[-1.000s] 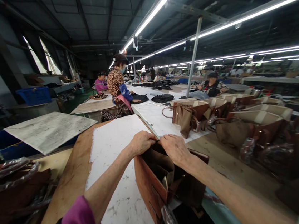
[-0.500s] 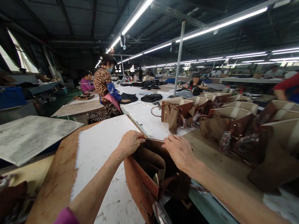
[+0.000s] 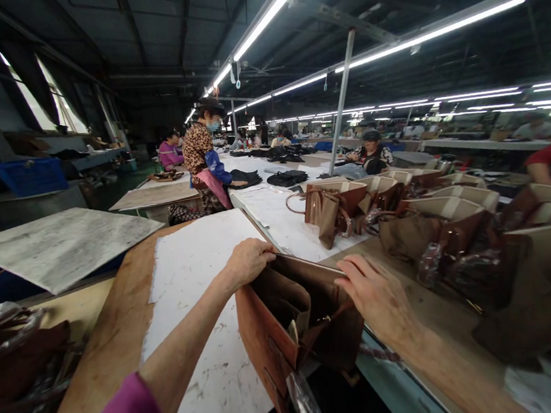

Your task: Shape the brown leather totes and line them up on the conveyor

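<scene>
In front of me a brown handbag (image 3: 265, 324) stands with its mouth open toward me, its tan lining and an inner divider showing. My left hand (image 3: 250, 260) is closed over the far left corner of its rim, thumb and fingers pinching the edge. At the far right corner, my right hand (image 3: 375, 293) grips the same rim between thumb and bent fingers. A handle wrapped in clear plastic (image 3: 305, 405) hangs down the bag's near side. The bag's base is partly hidden over a black surface.
White paper (image 3: 198, 275) covers the wooden board on my left. Several similar bags (image 3: 449, 226) stand in rows at right. More wrapped brown pieces (image 3: 20, 368) lie at far left. A metal post (image 3: 343, 102) rises beyond; a co-worker (image 3: 203, 155) stands near black stacks (image 3: 287, 178).
My right hand has slid rightward along the far rim, away from my left hand, which stays at its corner. The view has shifted slightly left.
</scene>
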`<action>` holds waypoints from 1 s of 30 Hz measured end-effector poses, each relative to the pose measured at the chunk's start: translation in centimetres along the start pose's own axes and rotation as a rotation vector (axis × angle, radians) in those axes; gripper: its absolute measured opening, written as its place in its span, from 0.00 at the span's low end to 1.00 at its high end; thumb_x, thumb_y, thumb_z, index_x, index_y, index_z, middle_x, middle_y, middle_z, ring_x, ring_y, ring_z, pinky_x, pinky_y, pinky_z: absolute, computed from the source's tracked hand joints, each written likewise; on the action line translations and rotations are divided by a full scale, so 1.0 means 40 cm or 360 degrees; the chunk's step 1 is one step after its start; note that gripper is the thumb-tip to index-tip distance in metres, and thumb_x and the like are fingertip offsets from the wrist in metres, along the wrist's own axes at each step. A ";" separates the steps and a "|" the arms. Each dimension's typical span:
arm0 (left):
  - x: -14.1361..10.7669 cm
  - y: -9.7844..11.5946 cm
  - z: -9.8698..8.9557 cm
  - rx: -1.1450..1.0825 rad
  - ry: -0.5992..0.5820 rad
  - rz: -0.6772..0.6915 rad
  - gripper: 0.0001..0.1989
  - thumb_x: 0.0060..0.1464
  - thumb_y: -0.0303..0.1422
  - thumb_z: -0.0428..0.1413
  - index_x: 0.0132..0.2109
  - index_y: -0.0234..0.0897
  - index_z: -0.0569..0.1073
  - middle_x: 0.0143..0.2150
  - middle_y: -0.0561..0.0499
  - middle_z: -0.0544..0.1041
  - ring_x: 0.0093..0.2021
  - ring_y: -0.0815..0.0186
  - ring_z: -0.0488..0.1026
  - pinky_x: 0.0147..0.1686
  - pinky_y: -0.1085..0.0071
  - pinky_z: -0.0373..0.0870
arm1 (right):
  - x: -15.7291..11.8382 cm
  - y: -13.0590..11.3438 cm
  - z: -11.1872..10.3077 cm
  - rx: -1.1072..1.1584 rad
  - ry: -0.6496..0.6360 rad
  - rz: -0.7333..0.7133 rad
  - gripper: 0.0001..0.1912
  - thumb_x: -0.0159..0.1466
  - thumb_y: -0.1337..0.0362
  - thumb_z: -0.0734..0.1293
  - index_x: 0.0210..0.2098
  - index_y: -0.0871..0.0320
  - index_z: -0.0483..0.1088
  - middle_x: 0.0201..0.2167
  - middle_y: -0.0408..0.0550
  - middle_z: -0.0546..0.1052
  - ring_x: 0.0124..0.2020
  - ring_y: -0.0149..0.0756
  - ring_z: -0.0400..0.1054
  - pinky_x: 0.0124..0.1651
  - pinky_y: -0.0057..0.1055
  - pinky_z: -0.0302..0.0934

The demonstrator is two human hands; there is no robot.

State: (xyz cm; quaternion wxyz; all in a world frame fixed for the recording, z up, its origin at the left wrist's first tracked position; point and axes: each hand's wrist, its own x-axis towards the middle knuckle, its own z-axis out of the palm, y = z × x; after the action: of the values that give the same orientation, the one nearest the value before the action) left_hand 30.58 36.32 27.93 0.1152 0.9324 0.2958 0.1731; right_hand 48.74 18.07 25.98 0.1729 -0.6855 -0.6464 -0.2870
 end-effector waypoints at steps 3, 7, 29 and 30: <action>0.000 0.002 0.002 0.0006 -0.0006 -0.0014 0.10 0.48 0.35 0.49 0.33 0.41 0.74 0.29 0.53 0.75 0.32 0.67 0.69 0.31 0.74 0.59 | -0.004 -0.003 -0.003 0.0068 -0.0038 -0.0028 0.06 0.61 0.67 0.58 0.36 0.58 0.64 0.38 0.49 0.69 0.38 0.39 0.62 0.40 0.33 0.55; 0.001 0.005 0.001 0.0020 0.0002 -0.0030 0.10 0.48 0.34 0.49 0.33 0.40 0.74 0.30 0.53 0.75 0.33 0.66 0.69 0.33 0.73 0.60 | 0.000 -0.009 -0.004 0.0089 -0.0095 0.0019 0.04 0.61 0.69 0.57 0.34 0.58 0.63 0.36 0.49 0.69 0.38 0.38 0.62 0.40 0.32 0.55; -0.009 0.009 -0.006 0.0072 -0.0043 -0.0051 0.11 0.48 0.36 0.50 0.38 0.43 0.74 0.34 0.52 0.76 0.37 0.65 0.69 0.35 0.73 0.63 | -0.024 0.014 0.076 0.0241 0.0138 -0.0118 0.08 0.60 0.67 0.55 0.37 0.46 0.54 0.36 0.48 0.70 0.36 0.41 0.67 0.36 0.38 0.61; -0.009 0.009 -0.007 0.0060 -0.0058 -0.0032 0.11 0.48 0.37 0.50 0.38 0.44 0.74 0.34 0.53 0.76 0.37 0.65 0.69 0.34 0.73 0.63 | -0.023 0.018 0.080 0.0315 0.0102 -0.0017 0.07 0.60 0.65 0.55 0.36 0.45 0.54 0.33 0.47 0.71 0.33 0.41 0.68 0.32 0.37 0.61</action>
State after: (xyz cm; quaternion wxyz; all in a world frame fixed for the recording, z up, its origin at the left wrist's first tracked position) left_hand 30.39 35.83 28.20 0.1048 0.9343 0.3062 0.1492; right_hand 50.00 19.22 23.03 0.2589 -0.6521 -0.6694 -0.2443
